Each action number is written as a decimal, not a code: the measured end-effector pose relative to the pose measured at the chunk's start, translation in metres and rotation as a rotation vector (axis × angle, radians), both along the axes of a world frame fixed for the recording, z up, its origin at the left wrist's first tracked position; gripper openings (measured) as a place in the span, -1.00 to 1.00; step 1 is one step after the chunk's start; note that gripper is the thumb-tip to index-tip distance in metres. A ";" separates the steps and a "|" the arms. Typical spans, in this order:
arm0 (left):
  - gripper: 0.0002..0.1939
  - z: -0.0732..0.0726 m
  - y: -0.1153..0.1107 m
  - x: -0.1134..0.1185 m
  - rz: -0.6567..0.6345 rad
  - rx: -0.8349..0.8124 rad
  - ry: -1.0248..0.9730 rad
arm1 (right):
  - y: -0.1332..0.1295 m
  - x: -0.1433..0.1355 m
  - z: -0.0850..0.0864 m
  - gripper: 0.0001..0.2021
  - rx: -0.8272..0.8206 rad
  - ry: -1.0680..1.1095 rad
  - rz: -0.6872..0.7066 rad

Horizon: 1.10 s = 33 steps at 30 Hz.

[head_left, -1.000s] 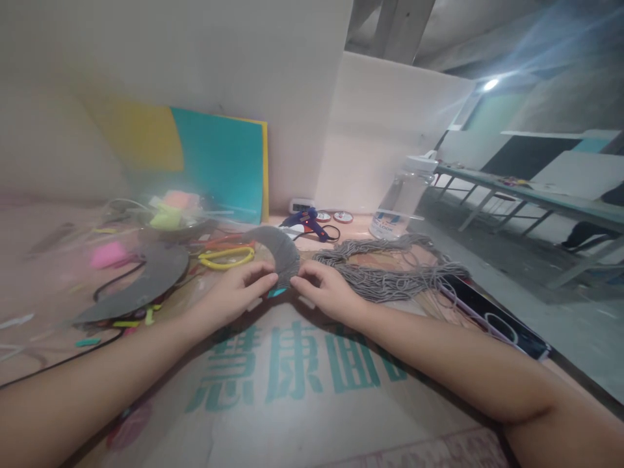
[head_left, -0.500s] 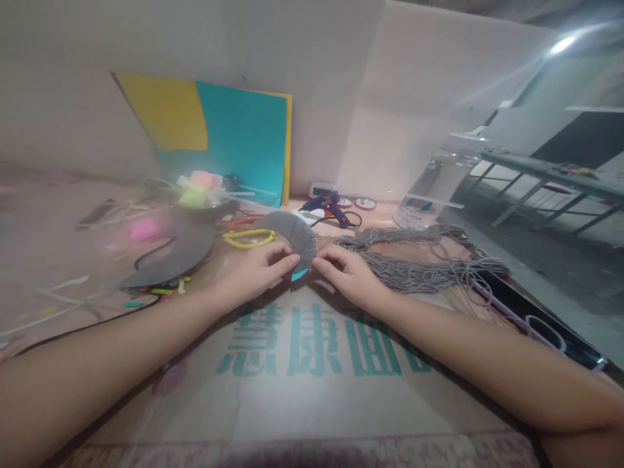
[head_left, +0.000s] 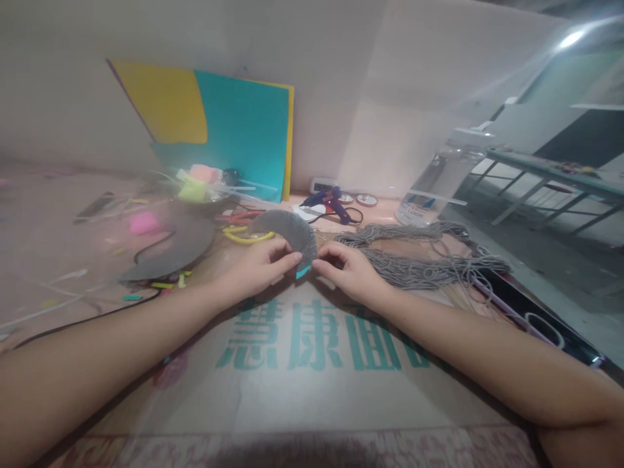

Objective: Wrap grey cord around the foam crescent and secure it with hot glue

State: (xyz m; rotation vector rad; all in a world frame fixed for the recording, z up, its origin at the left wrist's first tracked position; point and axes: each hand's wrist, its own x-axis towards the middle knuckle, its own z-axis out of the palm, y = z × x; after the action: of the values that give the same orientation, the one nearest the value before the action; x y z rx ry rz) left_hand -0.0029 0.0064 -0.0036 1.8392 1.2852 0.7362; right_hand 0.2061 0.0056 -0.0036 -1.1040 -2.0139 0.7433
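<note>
A curved card crescent [head_left: 292,233] wound with grey yarn stands tilted in front of me, with a bare teal end [head_left: 303,271] at the bottom. My left hand [head_left: 270,263] is closed on its lower part, thumb in front and fingers partly hidden behind. Thumb and forefinger of my right hand [head_left: 348,266] pinch the grey yarn at the crescent's right edge, beside the teal end; the strand between them is too fine to see clearly. A looped hank of grey yarn [head_left: 419,273] lies just right of my right hand.
Yellow-handled scissors [head_left: 244,238] lie behind my left hand. A blue glue gun [head_left: 331,203] and a clear bottle [head_left: 426,185] stand farther back. Another grey crescent [head_left: 180,250] and scraps lie left. Yellow and teal sheets [head_left: 244,136] lean on the wall. A dark tray [head_left: 536,318] is at right.
The crescent has turned slightly in my fingers, its teal end now lower right between my hands. Both hands stay nearly in place. The view has shifted a little.
</note>
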 end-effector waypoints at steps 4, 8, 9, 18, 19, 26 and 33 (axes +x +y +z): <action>-0.60 0.004 -0.003 0.002 -0.002 0.050 0.037 | -0.001 -0.001 0.002 -0.87 -0.047 0.033 -0.013; -0.56 0.007 -0.005 0.002 0.051 0.083 0.112 | -0.002 -0.002 0.003 -0.88 -0.066 0.023 -0.020; -0.55 0.007 -0.005 0.002 0.063 0.097 0.131 | -0.003 -0.002 0.003 -0.88 -0.061 0.015 -0.018; -0.49 0.002 0.001 -0.002 0.149 0.021 0.093 | -0.003 -0.001 0.001 -0.75 -0.093 0.197 0.036; -0.50 0.002 0.001 -0.002 0.147 0.029 0.081 | -0.002 0.000 0.001 -0.74 -0.074 0.212 0.020; -0.53 0.002 0.003 -0.002 0.113 0.141 0.059 | 0.002 0.004 -0.002 -0.74 0.052 0.238 -0.100; -0.54 0.006 0.000 -0.001 0.148 0.099 0.068 | -0.002 0.003 0.003 -0.81 -0.017 0.275 -0.116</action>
State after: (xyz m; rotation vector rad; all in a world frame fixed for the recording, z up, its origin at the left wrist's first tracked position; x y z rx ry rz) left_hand -0.0040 0.0064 0.0021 1.8759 1.4651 0.8353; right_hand 0.2087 0.0035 -0.0004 -1.0557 -1.7018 0.8063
